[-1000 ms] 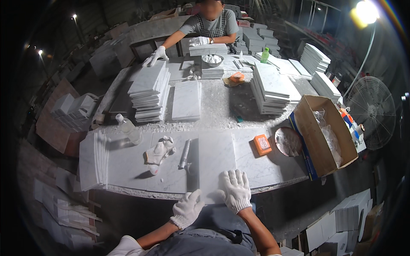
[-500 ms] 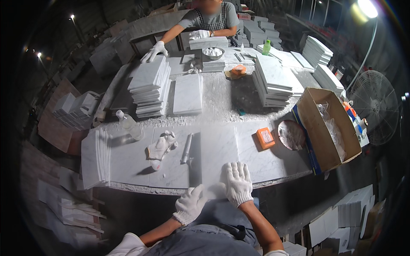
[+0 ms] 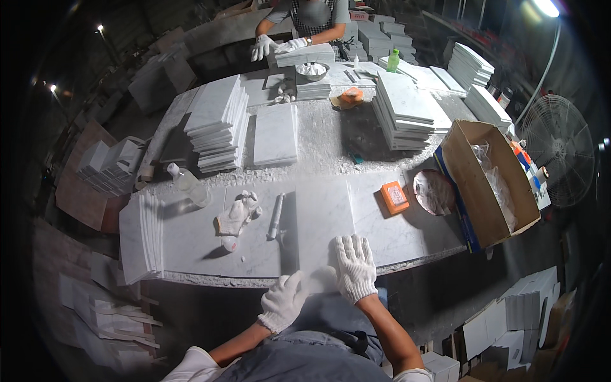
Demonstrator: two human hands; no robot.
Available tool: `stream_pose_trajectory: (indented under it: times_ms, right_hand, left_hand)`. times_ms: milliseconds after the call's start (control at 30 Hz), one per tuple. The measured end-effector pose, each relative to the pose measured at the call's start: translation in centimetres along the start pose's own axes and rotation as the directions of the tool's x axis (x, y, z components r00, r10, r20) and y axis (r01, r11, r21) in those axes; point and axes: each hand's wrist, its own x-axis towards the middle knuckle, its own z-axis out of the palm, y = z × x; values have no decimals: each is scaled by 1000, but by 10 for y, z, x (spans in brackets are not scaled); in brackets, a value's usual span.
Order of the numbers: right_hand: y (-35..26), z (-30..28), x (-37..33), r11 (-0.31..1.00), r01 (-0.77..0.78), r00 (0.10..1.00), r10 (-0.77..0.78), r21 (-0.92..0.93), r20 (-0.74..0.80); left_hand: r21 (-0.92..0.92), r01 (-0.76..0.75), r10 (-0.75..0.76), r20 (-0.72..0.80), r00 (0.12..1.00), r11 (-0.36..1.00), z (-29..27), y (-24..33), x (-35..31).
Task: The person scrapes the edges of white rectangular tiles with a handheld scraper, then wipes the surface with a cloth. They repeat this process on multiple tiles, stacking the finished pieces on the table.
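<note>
A white marble tile (image 3: 323, 213) lies in front of me, its near end reaching past the table edge toward my body. My left hand (image 3: 282, 302), in a white knit glove, grips the tile's near left edge with fingers curled. My right hand (image 3: 356, 267), gloved alike, rests flat on the near right part of the tile, fingers stretched out. Left of the tile lie a white marker-like tube (image 3: 277, 216), a crumpled work glove (image 3: 238, 214) and a small round white-capped thing (image 3: 230, 243). Near the tile's bottom the surface looks hazy.
An orange box (image 3: 394, 198), a round dish (image 3: 435, 192) and a cardboard box (image 3: 493, 184) with plastic bags stand right. A clear bottle (image 3: 188, 186) and leaning tiles (image 3: 141, 239) are left. Stacked tiles (image 3: 217, 124) stand farther back. Across the table a co-worker's gloved hands (image 3: 277, 47) show.
The co-worker's hand has moved from the left tile stack toward their other hand. My view has shifted slightly; my hands stay nearly in place on the tile.
</note>
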Motion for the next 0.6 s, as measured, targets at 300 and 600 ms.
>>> stream_pose_trajectory:
  times_ms: [300,600]
  right_hand:
    - [6,-1,2,994,11,1000,-10,110,-11]
    - [10,-12,8,990,48,997,-55,136,46]
  left_hand:
    - [-74,-5,3,-31,1000,997,9,-1,-3]
    - [138,-238,257,-142,956,961,21,5,-6]
